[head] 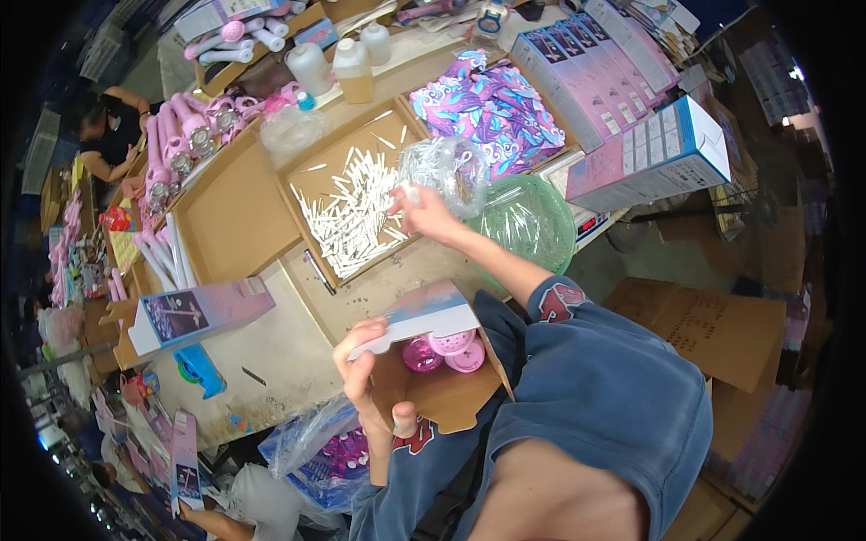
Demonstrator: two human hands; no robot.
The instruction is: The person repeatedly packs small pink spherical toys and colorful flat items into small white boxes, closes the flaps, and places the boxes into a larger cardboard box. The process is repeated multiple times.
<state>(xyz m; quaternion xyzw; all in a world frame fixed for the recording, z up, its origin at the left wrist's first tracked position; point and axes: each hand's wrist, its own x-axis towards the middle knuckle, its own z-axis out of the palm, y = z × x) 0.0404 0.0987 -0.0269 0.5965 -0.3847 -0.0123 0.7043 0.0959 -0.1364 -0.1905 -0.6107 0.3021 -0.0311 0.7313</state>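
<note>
My left hand (365, 372) grips an open printed carton (433, 308) by its side, the thumb at the lower flap. Inside the carton lie pink round plastic parts (465, 355) and a clear magenta one (423, 354). My right hand (427, 215) is over the right side of a shallow cardboard tray (298, 172) heaped with thin white sticks (355, 216). Something whitish shows at its fingertips; whether it is held is unclear. Beside that hand sits a clear plastic bag of white cords (440, 166). A green basket (565, 226) with clear plastic pieces stands beneath the forearm.
Patterned purple pouches (487, 111) fill a box behind the tray. Printed cartons (649, 159) stand at right. A marker pen (319, 272), a blue tape dispenser (199, 370) and another carton (203, 311) lie left. Pink shower heads (179, 142) and bottles (353, 71) stand farther back. Other people work at left.
</note>
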